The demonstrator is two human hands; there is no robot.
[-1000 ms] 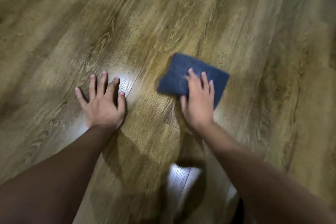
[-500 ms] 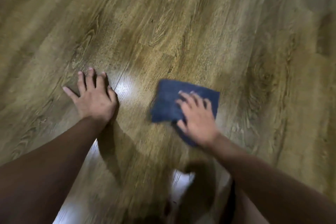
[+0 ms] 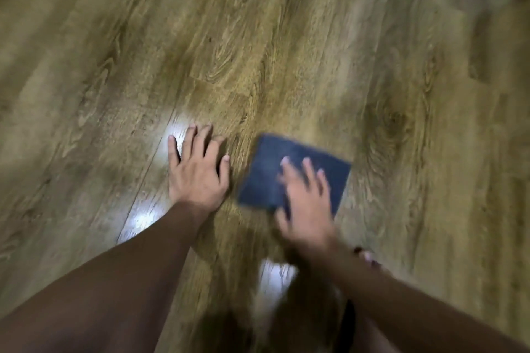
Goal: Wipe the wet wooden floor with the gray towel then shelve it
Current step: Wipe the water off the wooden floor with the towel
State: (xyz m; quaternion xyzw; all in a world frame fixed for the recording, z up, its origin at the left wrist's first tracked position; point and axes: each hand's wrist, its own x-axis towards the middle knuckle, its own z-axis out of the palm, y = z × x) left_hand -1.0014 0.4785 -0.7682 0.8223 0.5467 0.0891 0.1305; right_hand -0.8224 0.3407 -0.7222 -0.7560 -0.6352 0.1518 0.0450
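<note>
Head view: my right hand [image 3: 305, 203] lies flat, fingers straight, pressing the folded towel [image 3: 282, 172] on the wooden floor [image 3: 286, 51]. Dark blue-gray and roughly square, the towel sits turned, one corner toward the upper left. My left hand [image 3: 198, 172] rests spread and flat just beside it, near a shiny glare patch [image 3: 175, 129].

towel [image 3: 268, 172]: folded square, dark blue-gray | flat on wooden floor [image 3: 286, 51]

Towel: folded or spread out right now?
Folded, apparently: the towel lies flat on the wooden floor as a compact square under the right hand. Layers are too blurred to confirm.
</note>
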